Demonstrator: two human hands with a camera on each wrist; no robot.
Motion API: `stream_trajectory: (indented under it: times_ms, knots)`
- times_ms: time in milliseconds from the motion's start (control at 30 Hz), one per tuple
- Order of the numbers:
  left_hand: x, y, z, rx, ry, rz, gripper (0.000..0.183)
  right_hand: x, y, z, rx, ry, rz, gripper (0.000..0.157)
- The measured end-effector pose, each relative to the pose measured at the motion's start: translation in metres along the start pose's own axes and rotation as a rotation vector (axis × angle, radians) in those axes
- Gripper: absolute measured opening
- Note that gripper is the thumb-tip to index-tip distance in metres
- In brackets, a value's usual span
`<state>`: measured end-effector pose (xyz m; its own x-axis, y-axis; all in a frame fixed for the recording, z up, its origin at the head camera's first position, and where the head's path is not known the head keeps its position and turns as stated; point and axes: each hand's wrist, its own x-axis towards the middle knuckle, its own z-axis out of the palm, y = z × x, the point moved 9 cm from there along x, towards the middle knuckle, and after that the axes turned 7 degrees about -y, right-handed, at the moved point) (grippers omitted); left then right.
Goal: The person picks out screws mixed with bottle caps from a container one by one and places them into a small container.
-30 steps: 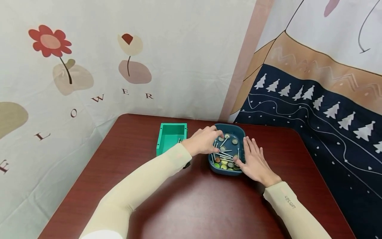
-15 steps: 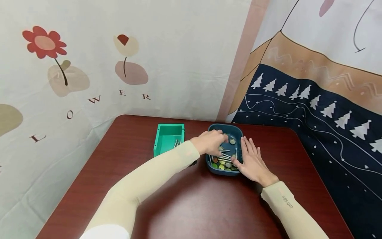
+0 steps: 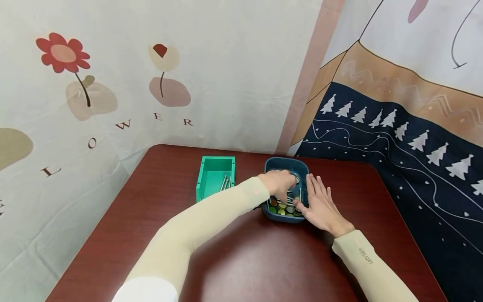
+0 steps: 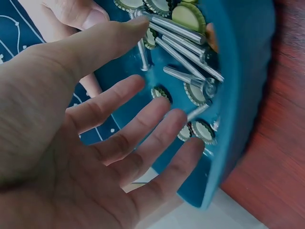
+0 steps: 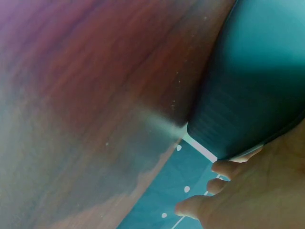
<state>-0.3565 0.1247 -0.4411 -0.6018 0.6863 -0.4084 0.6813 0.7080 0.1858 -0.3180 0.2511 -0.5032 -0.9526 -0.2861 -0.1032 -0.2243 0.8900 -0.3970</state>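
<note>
A dark blue tray (image 3: 269, 212) holds silver bolts (image 4: 183, 52) with round heads and several bottle caps (image 4: 189, 16). My left hand (image 3: 279, 183) reaches over the tray with its fingers spread. In the left wrist view its thumb tip overlaps the end of a bolt, while the other fingertips hover above the caps and bolts. My right hand (image 3: 322, 206) rests at the tray's right rim, fingers straight along the outside and thumb over the edge. The right wrist view has this hand (image 5: 252, 191) beside the tray's outer wall (image 5: 252, 90).
Left of the blue tray stands a green box (image 3: 200, 184) with several bolts (image 3: 225, 183) inside. My left forearm (image 3: 211, 220) passes in front of it. Both containers are on a dark red table (image 3: 271, 260), and printed cloth (image 3: 241, 75) hangs behind its back edge.
My left hand has moved right and farther across the blue tray, covering more of its middle. More bolts in the green box have come into view. My right hand keeps its place at the rim.
</note>
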Motion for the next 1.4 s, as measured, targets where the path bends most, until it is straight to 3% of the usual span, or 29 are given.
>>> stream_trajectory:
  times_ms: [133,267,433,533,633,833,1133,1267,1400]
  knots:
    - [0.006,0.006,0.000,0.000,-0.040,-0.006,0.046,0.000,0.001,0.000,-0.007,0.011,-0.005,0.104]
    - [0.010,0.011,0.000,0.003,-0.128,-0.042,0.036,0.000,0.001,0.000,-0.010,0.020,-0.006,0.105]
    - [0.014,0.013,0.000,0.049,-0.247,-0.118,0.038,0.000,0.002,0.000,-0.007,0.023,-0.010,0.104]
    - [0.015,0.012,0.002,0.078,-0.281,-0.160,0.040,0.000,0.001,0.000,0.002,0.022,-0.009,0.104]
    - [0.017,0.011,0.003,0.103,-0.279,-0.185,0.038,0.000,0.001,0.000,0.007,0.023,-0.007,0.104]
    - [0.023,0.011,0.008,0.165,-0.254,-0.204,0.056,0.000,0.001,-0.001,0.001,0.029,-0.003,0.104]
    - [0.029,0.005,0.009,0.148,-0.251,-0.244,0.066,-0.001,0.000,-0.001,0.007,0.041,-0.014,0.102]
    - [0.046,-0.002,0.017,0.142,-0.244,-0.249,0.068,-0.001,0.001,0.001,0.003,0.038,-0.009,0.102]
    - [0.083,-0.018,0.033,0.139,-0.217,-0.269,0.064,-0.001,0.002,0.001,0.008,0.036,-0.007,0.102]
